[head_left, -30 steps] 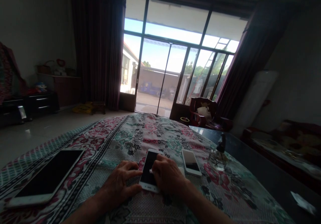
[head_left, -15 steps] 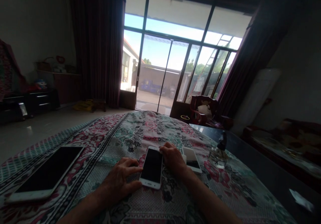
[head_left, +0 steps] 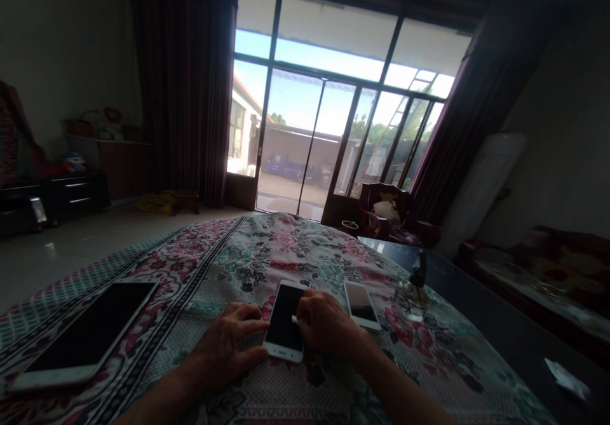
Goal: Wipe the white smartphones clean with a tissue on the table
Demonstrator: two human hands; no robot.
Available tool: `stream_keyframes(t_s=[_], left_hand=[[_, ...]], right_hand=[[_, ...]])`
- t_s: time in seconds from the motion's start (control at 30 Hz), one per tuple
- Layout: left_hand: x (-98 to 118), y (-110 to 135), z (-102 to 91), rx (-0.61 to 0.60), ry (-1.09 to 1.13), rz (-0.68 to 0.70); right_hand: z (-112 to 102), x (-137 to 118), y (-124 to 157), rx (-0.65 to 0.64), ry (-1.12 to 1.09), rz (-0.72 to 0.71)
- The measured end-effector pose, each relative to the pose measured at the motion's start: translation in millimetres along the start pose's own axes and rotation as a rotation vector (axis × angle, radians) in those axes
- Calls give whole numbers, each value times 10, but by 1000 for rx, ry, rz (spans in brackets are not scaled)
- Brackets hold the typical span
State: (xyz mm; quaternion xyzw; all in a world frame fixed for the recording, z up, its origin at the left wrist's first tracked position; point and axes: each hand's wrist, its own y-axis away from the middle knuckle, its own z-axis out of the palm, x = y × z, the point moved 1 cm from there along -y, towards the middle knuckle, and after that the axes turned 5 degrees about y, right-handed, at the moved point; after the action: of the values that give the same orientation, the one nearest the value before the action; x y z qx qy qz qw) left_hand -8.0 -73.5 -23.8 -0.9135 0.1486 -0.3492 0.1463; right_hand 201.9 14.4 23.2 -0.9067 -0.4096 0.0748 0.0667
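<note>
A white smartphone with a dark screen lies face up on a floral tablecloth. My left hand rests beside it with fingers spread, the fingertips and thumb touching the phone's left edge. Over the right side of the screen is my right hand, its fingers curled together around a small white piece. What that piece is, I cannot make out; most of it is hidden by the fingers. Just right of this hand lies a second white smartphone. A larger white phone lies at the left.
A clear glass bottle with a dark top stands on the cloth at the right. Beyond it is a dark glossy surface bearing a small pale packet. A wooden chair and glass doors are ahead.
My right hand has moved from the phone's upper right corner down toward me along the screen, with the small white piece. My left hand stays at the left edge.
</note>
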Motion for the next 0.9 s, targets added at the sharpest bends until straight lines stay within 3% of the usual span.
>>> stream_keyframes(t_s=[0.4, 0.67, 0.9], left_hand=[[-19, 2, 7, 2, -6, -1], [-51, 6, 21, 0, -25, 9], [-25, 2, 14, -8, -32, -4]], right_hand=[[132, 401, -223, 126, 90, 189], [127, 323, -169, 83, 139, 201], [-50, 139, 40, 0, 97, 100]])
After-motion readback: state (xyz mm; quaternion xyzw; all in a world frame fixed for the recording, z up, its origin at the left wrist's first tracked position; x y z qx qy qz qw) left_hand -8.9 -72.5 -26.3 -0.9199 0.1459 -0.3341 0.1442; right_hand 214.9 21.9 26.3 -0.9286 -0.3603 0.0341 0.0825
